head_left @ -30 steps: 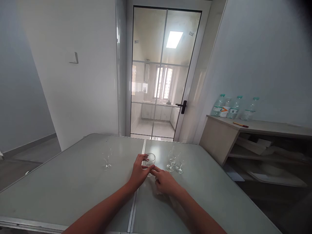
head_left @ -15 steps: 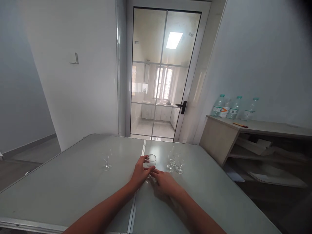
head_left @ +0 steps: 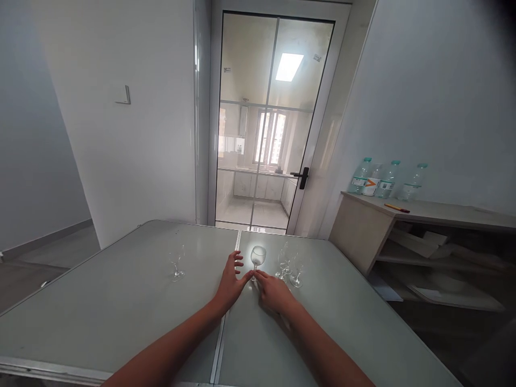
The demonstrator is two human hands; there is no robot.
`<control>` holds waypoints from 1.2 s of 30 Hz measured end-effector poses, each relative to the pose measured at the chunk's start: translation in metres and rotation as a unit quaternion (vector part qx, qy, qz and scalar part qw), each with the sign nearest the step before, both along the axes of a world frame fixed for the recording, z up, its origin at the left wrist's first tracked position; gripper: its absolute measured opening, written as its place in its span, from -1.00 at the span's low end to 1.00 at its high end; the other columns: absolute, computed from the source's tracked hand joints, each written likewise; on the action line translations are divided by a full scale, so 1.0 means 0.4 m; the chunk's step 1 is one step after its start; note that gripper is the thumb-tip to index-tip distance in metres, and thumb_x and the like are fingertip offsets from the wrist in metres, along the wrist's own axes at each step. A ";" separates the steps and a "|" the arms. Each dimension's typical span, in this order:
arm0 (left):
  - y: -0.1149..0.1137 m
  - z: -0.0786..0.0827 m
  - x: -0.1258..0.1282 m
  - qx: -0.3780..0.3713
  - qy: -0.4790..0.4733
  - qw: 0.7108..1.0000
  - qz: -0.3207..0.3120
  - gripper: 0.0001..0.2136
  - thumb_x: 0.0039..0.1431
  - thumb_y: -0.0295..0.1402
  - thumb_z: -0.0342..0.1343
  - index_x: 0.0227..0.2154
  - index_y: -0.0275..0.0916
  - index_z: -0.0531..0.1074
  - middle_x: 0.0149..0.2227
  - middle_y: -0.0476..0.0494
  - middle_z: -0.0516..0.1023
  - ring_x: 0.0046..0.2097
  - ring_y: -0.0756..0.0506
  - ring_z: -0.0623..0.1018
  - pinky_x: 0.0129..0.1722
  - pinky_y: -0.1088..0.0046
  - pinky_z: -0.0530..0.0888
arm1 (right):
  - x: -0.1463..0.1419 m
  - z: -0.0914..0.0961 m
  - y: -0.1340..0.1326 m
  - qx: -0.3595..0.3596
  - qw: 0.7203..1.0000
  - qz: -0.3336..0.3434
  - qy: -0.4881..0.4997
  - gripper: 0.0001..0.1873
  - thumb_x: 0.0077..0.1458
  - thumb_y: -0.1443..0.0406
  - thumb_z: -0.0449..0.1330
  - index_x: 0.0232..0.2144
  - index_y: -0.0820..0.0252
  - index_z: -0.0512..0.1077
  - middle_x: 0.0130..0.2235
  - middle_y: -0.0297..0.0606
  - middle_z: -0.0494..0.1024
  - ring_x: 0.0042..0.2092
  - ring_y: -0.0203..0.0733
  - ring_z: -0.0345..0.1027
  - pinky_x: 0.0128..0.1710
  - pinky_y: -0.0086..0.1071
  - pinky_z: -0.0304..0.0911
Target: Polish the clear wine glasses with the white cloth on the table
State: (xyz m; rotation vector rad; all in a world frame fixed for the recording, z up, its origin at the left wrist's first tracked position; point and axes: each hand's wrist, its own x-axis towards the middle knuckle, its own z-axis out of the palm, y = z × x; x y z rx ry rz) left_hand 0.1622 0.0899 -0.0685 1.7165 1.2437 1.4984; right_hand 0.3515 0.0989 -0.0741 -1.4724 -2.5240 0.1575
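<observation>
A clear stemmed wine glass (head_left: 258,255) stands upright near the table's seam, in front of both hands. My right hand (head_left: 276,290) is closed at its lower stem and foot, which the fingers partly hide. To the left of the bowl, my left hand (head_left: 233,277) has its fingers spread and apart from the glass. Its thumb reaches over to the right fingertips by the stem. Close by on the right, more clear wine glasses (head_left: 296,271) stand grouped together. Another wine glass (head_left: 176,273) stands alone on the left half of the table.
The grey-green table (head_left: 121,301) has a metal seam and metal edging. Behind it is a glazed door (head_left: 266,134) with a black handle. At the right, a wooden shelf unit (head_left: 358,226) carries several plastic bottles (head_left: 387,180) and a yellow-red pen-like item (head_left: 397,208).
My left fingers have come off the bowl and opened. The glass now sits slightly farther away and to the right, with my right hand low at its stem.
</observation>
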 end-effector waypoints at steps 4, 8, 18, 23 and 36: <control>-0.008 0.002 0.006 -0.006 0.000 1.000 -0.010 -0.43 0.17 -0.09 0.24 0.15 -0.09 0.15 0.08 -0.24 0.38 -0.03 -0.17 0.53 -0.09 0.17 0.50 | 0.014 -0.011 0.040 -0.009 0.999 -0.046 0.008 -0.23 0.10 0.40 0.03 0.36 -0.04 0.14 0.37 -0.32 0.24 0.18 -0.05 0.38 0.07 -0.23 0.30; -0.010 0.001 0.009 -0.006 -0.003 1.000 -0.016 -0.45 0.17 -0.10 0.22 0.14 -0.10 0.17 0.08 -0.24 0.39 -0.04 -0.17 0.53 -0.10 0.18 0.51 | 0.015 -0.019 0.057 -0.011 0.996 -0.091 -0.004 -0.23 0.12 0.38 0.04 0.38 -0.01 0.10 0.39 -0.22 0.19 0.15 -0.03 0.41 0.05 -0.21 0.30; -0.010 -0.003 0.011 -0.008 0.000 1.000 -0.024 -0.53 0.19 -0.09 0.21 0.06 -0.11 0.21 0.05 -0.21 0.40 -0.06 -0.15 0.55 -0.11 0.21 0.51 | -0.023 -0.005 0.009 0.035 0.991 -0.127 -0.015 -0.64 0.19 0.37 0.01 -0.05 0.13 0.50 -0.08 -0.08 0.60 -0.09 -0.01 0.53 -0.10 -0.28 0.28; -0.010 0.000 0.013 0.003 -0.003 1.000 -0.024 -0.57 0.19 -0.10 0.20 0.02 -0.12 0.24 0.03 -0.20 0.42 -0.11 -0.14 0.56 -0.15 0.21 0.52 | -0.033 -0.011 0.010 0.042 0.998 -0.048 0.004 -0.54 0.27 0.32 -0.04 0.17 0.04 0.37 0.34 -0.20 0.29 0.07 -0.04 0.48 -0.02 -0.26 0.31; -0.010 -0.006 0.016 -0.021 0.015 0.999 -0.036 -0.64 0.24 -0.14 0.14 -0.01 -0.13 0.21 0.02 -0.18 0.39 -0.09 -0.13 0.54 -0.13 0.22 0.50 | -0.011 -0.051 0.072 -0.012 0.993 -0.116 -0.005 -0.42 0.24 0.23 0.01 0.28 0.22 0.26 0.41 -0.04 0.12 0.17 0.08 0.40 0.07 -0.14 0.31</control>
